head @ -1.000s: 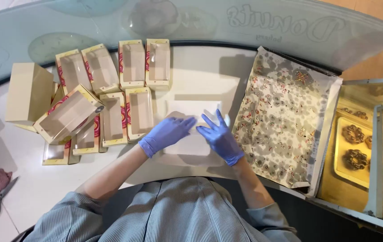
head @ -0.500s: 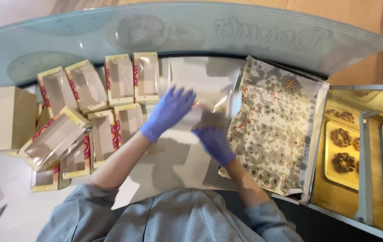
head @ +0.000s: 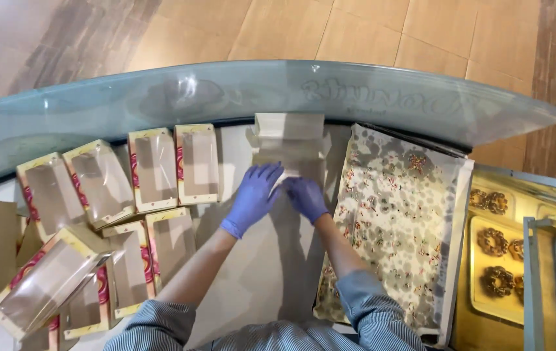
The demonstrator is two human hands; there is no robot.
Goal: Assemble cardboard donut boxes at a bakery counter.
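Landmark: flat, unfolded cardboard box (head: 289, 146), lying on the white counter (head: 258, 260) right below the curved glass screen (head: 161, 104).
Left hand (head: 253, 198): blue-gloved, fingers spread wide, pressed flat on the near edge of the flat box; grips nothing, seemingly there to pin the cardboard down.
Right hand (head: 305, 197): blue-gloved, fingers loosely curled, resting on the same near edge, just beside the left hand; cannot tell whether a flap is pinched beneath it.
Why flat: flaps splayed out at both sides, so laid open for folding, by the look of it.
Left of the flat box: row of finished window boxes (head: 174, 166) with clear film lids and yellow-red rims, set side by side; more of them nearer and further left, some overlapping, one tilted.
Right of the flat box: tray lined with sprinkle-stained paper (head: 395, 221), touching or almost touching the box edge.
Far right of the flat box: yellow trays of ring doughnuts (head: 495, 260), well apart.
Change from earlier: hands were lower on the counter over a pale sheet, then one lifted; now both reach further up toward the glass, with the box pushed up close under it.
Camera: looks further forward now, wooden floor visible beyond the glass.
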